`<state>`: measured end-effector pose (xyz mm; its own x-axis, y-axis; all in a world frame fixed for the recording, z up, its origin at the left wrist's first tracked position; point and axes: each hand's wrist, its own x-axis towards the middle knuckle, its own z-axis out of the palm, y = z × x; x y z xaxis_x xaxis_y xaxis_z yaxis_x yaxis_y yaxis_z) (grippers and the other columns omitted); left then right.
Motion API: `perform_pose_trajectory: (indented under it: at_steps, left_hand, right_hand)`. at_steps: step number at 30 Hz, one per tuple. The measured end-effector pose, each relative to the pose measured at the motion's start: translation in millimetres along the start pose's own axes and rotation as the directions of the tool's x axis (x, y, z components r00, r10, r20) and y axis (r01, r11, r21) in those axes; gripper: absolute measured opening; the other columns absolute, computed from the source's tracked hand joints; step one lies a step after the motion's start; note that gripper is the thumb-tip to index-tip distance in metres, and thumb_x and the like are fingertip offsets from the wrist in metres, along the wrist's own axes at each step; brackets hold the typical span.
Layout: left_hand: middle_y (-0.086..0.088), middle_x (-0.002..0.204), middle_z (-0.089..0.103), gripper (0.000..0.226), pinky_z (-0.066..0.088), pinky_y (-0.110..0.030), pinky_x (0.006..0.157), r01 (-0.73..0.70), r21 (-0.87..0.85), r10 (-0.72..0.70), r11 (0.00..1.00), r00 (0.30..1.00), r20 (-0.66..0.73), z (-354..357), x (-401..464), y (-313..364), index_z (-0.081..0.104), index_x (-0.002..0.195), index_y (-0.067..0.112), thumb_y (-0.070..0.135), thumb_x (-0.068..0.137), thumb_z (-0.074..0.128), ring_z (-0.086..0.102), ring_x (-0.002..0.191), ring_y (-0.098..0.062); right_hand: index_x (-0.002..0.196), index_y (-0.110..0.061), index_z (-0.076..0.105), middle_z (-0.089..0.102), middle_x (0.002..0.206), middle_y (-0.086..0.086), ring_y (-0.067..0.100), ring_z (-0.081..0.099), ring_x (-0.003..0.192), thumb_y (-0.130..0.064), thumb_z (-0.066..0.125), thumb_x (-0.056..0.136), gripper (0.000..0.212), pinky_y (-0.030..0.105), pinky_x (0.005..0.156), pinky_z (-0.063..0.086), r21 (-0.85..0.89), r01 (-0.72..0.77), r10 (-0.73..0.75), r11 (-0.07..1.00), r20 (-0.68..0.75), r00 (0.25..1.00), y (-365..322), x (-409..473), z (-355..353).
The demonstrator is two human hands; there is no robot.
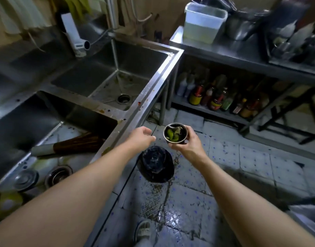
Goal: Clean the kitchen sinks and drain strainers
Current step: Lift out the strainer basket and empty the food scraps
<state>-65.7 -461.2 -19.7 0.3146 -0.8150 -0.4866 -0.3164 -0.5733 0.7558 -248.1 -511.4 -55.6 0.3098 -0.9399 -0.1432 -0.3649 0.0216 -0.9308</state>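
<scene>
R hand [184, 142] grips drain strainer [175, 133] (green scraps inside), L hand [141, 138] loosely curled, empty

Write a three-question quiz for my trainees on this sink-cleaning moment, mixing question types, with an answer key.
1. True or false: the right hand holds the drain strainer over the floor, outside the sinks.
2. What sits on the floor below the hands? A) black bin B) white bucket C) mop
3. Fill in: the far sink has its drain hole ____, with no strainer in it.

Key
1. True; green scraps lie inside the strainer.
2. A
3. open. The left hand holds nothing.
</scene>
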Motion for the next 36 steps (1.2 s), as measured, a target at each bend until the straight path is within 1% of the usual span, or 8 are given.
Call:
perform_pose_trajectory:
  at_steps: [3,11,21,24,27,29,32,36]
  left_hand:
    - [-0.004,0.122,0.06,0.038,0.046,-0.032,0.092,0.001,0.031,-0.002,1.0,1.0,0.021,21,28,4,0.054,0.126,0.015,0.025,0.09,0.062,0.058,0.109,-0.022]
    - [-0.005,0.129,0.057,0.041,0.042,-0.027,0.095,0.141,0.058,-0.141,0.988,0.99,0.001,72,94,-15,0.051,0.132,0.012,0.02,0.092,0.06,0.056,0.115,-0.021]
    - [-0.005,0.126,0.058,0.039,0.04,-0.023,0.081,0.36,0.023,-0.357,0.933,0.931,-0.083,145,206,-116,0.054,0.127,0.014,0.02,0.09,0.062,0.055,0.109,-0.021]
    - [-0.004,0.117,0.061,0.038,0.043,-0.024,0.081,0.357,0.024,-0.353,0.934,0.93,-0.107,166,244,-155,0.056,0.125,0.014,0.018,0.088,0.064,0.058,0.1,-0.019]
    - [0.008,0.087,0.053,0.024,0.039,-0.015,0.063,0.362,0.033,-0.356,0.931,0.927,-0.118,183,284,-200,0.056,0.112,0.022,0.018,0.089,0.062,0.051,0.076,-0.009]
    - [0.007,0.087,0.052,0.016,0.04,-0.016,0.072,0.351,0.07,-0.344,0.934,0.934,-0.1,191,306,-227,0.056,0.105,0.023,0.018,0.09,0.06,0.052,0.084,-0.014]
    - [-0.005,0.125,0.057,0.039,0.043,-0.029,0.091,0.349,0.139,-0.338,0.927,0.936,-0.092,203,338,-266,0.053,0.13,0.015,0.019,0.091,0.06,0.054,0.114,-0.024]
    - [-0.009,0.117,0.061,0.024,0.048,-0.036,0.087,0.315,0.236,-0.297,0.919,0.949,-0.108,215,379,-314,0.059,0.113,0.016,0.015,0.089,0.059,0.058,0.104,-0.027]
  right_hand:
    - [0.114,-0.028,0.053,0.059,0.104,-0.02,-0.019,0.054,0.093,-0.01,0.087,0.063,0.064,-0.001,0.074,0.041,0.02,-0.036,0.037,0.999,-0.014,0.999,23,23,-7]
    - [0.113,-0.033,0.051,0.06,0.103,-0.02,-0.012,0.053,0.095,-0.01,0.087,0.062,0.067,0.005,0.076,0.039,-0.001,-0.134,0.134,0.991,0.032,0.99,98,87,-13]
    - [0.114,-0.028,0.05,0.061,0.114,-0.006,0.013,0.056,0.109,-0.011,0.088,0.059,0.069,0.033,0.1,0.044,-0.07,-0.19,0.198,0.979,0.129,0.972,247,170,29]
    - [0.116,-0.026,0.05,0.061,0.117,-0.003,0.016,0.057,0.111,-0.009,0.088,0.06,0.069,0.036,0.101,0.046,-0.059,-0.197,0.205,0.978,0.162,0.965,295,190,56]
    - [0.117,-0.022,0.052,0.062,0.115,-0.002,0.016,0.058,0.108,-0.014,0.088,0.06,0.068,0.037,0.097,0.048,-0.078,-0.178,0.189,0.981,0.179,0.965,346,211,90]
    - [0.12,-0.017,0.052,0.061,0.114,-0.004,0.015,0.058,0.108,-0.014,0.088,0.06,0.07,0.035,0.095,0.048,-0.084,-0.154,0.167,0.985,0.188,0.968,372,223,109]
    - [0.125,-0.018,0.05,0.059,0.113,-0.007,0.015,0.057,0.109,-0.019,0.088,0.062,0.073,0.026,0.088,0.044,-0.124,-0.145,0.168,0.982,0.201,0.965,412,238,137]
    - [0.134,-0.013,0.046,0.057,0.13,0.005,0.021,0.054,0.119,-0.023,0.087,0.065,0.081,0.024,0.095,0.041,-0.173,-0.159,0.191,0.972,0.186,0.964,460,257,172]
